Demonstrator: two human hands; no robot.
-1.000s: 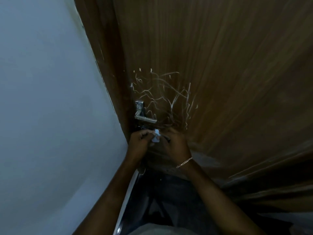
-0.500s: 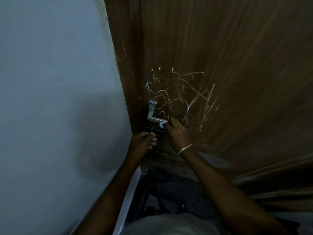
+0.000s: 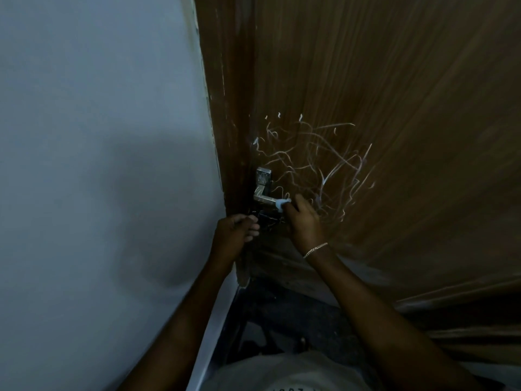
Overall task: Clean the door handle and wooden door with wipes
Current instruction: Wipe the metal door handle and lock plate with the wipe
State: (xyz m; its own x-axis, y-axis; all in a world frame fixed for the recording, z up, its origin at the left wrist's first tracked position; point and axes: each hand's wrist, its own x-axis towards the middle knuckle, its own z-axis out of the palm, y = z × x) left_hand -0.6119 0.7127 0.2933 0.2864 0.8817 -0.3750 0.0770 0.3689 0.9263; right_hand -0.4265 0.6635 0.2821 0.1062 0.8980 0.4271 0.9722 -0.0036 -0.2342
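The brown wooden door (image 3: 408, 94) fills the right side and carries thin white scribble marks (image 3: 318, 165) above and right of the handle. The silver lever door handle (image 3: 262, 193) sits at the door's left edge. My right hand (image 3: 304, 221) pinches a small white wipe (image 3: 282, 204) and presses it on the lever's free end. Just below the handle, my left hand (image 3: 235, 230) is curled around a dark packet (image 3: 267, 218) that is hard to make out in the dim light.
A pale grey wall (image 3: 98, 136) takes up the left side and meets the dark door frame (image 3: 225, 108). A chain bracelet (image 3: 315, 248) sits on my right wrist. Dark floor (image 3: 296, 314) shows between my arms, below the door.
One second ago both hands were together below the handle, with the wipe between them. My right hand has since lifted the wipe onto the lever's end, while the left stayed below.
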